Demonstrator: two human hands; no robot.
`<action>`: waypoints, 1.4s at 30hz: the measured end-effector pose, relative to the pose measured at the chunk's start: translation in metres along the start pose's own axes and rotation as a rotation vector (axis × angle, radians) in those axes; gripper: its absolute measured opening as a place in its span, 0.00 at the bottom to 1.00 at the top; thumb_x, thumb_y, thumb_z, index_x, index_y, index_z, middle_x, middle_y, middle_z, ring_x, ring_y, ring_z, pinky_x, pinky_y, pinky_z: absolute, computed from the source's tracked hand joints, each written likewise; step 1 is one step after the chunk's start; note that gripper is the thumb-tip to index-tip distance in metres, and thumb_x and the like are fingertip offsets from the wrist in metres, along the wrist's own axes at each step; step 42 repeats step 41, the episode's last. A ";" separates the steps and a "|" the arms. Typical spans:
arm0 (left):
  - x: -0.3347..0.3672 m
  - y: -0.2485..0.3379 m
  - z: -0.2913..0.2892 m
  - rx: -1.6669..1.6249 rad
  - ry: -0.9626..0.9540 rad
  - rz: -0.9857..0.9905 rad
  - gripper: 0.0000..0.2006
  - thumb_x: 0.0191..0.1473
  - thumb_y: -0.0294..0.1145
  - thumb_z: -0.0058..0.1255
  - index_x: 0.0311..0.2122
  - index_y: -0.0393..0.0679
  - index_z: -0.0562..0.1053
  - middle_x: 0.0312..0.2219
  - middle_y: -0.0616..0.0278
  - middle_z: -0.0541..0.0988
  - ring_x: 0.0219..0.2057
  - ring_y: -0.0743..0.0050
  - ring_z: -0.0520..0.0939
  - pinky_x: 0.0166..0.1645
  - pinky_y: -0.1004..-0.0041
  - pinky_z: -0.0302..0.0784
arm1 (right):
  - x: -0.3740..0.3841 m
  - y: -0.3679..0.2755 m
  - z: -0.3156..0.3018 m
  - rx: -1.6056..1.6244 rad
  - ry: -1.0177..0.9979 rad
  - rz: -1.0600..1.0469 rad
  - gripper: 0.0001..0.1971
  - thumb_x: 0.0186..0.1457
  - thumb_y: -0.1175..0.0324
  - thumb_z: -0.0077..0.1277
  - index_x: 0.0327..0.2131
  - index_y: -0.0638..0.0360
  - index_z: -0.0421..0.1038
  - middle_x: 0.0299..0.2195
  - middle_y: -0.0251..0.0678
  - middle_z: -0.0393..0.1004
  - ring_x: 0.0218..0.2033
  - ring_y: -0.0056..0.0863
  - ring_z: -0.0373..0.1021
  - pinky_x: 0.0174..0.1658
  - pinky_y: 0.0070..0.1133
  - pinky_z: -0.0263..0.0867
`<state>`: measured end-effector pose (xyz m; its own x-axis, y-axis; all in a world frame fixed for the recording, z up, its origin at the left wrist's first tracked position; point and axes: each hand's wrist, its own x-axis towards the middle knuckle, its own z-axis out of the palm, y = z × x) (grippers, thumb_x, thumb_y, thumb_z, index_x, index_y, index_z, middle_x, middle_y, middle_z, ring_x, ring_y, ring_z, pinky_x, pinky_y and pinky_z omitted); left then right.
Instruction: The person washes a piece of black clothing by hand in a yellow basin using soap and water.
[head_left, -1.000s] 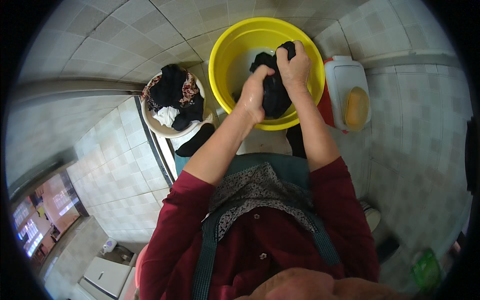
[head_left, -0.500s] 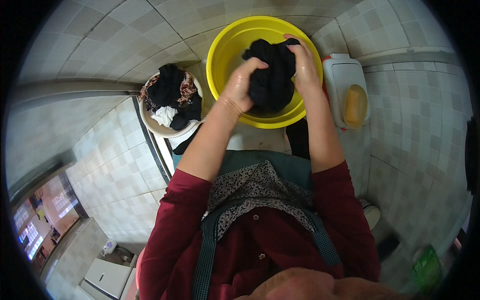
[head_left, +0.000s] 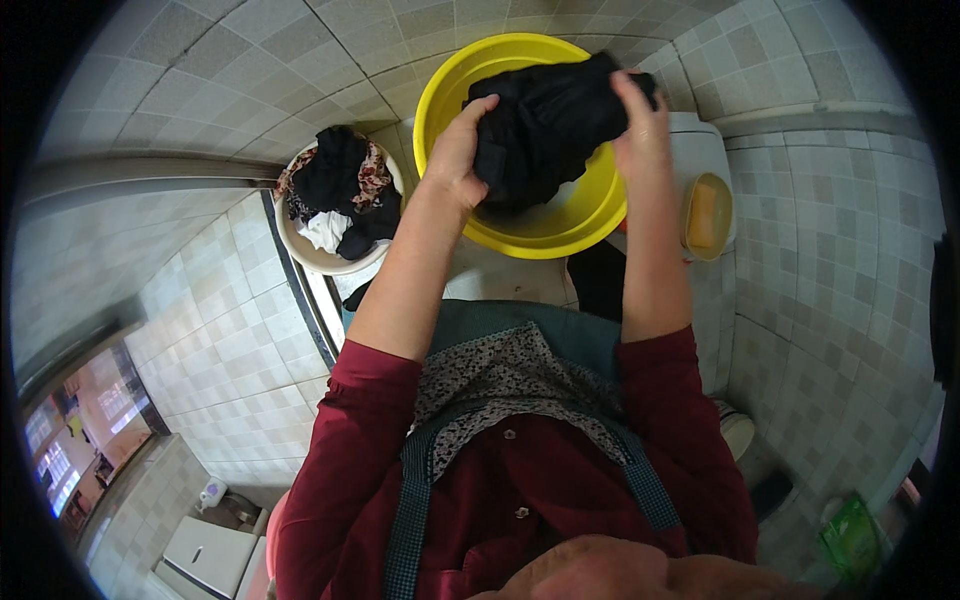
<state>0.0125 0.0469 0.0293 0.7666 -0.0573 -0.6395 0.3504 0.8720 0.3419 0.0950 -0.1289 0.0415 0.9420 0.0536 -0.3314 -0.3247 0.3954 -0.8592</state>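
A black garment (head_left: pixel 550 125) is stretched between my two hands over the yellow basin (head_left: pixel 560 242). My left hand (head_left: pixel 458 155) grips its left edge, with the thumb on top of the cloth. At the upper right end, my right hand (head_left: pixel 640 118) is closed on the cloth near the basin's right rim, slightly blurred. The garment covers much of the basin's inside, and its exact kind cannot be made out.
To the left, a pale bowl (head_left: pixel 312 262) holds black, white and flowered clothes. Right of the basin, a yellow soap dish (head_left: pixel 722 240) with an orange bar of soap (head_left: pixel 702 216) rests on a white lidded container (head_left: pixel 698 150). Tiled walls (head_left: pixel 820 220) stand close around.
The black cloth has gone from a bunched lump to a wider spread. My right hand has moved to the right and pulled its end past the basin's rim; my left hand moved slightly left.
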 end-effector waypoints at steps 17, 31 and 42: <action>0.086 -0.054 -0.093 -0.084 -0.485 0.265 0.11 0.59 0.36 0.38 0.37 0.41 0.70 0.32 0.58 0.74 0.34 0.68 0.76 0.43 0.70 0.73 | -0.078 0.056 0.050 -0.837 -0.337 -0.933 0.08 0.40 0.69 0.54 0.25 0.60 0.68 0.22 0.45 0.70 0.26 0.44 0.71 0.33 0.27 0.68; -0.007 -0.007 0.008 0.839 -0.124 0.489 0.24 0.41 0.38 0.65 0.43 0.43 0.69 0.33 0.61 0.74 0.35 0.71 0.76 0.43 0.75 0.72 | 0.015 -0.002 -0.035 -0.297 0.024 -0.478 0.10 0.47 0.73 0.45 0.33 0.64 0.73 0.34 0.38 0.75 0.37 0.30 0.70 0.44 0.23 0.65; 0.055 -0.042 -0.051 1.861 0.177 0.906 0.27 0.44 0.40 0.57 0.50 0.45 0.63 0.38 0.54 0.77 0.42 0.53 0.77 0.47 0.63 0.71 | -0.061 -0.011 0.003 -0.501 -0.755 -0.720 0.08 0.38 0.75 0.44 0.26 0.65 0.70 0.29 0.39 0.73 0.35 0.30 0.70 0.42 0.23 0.66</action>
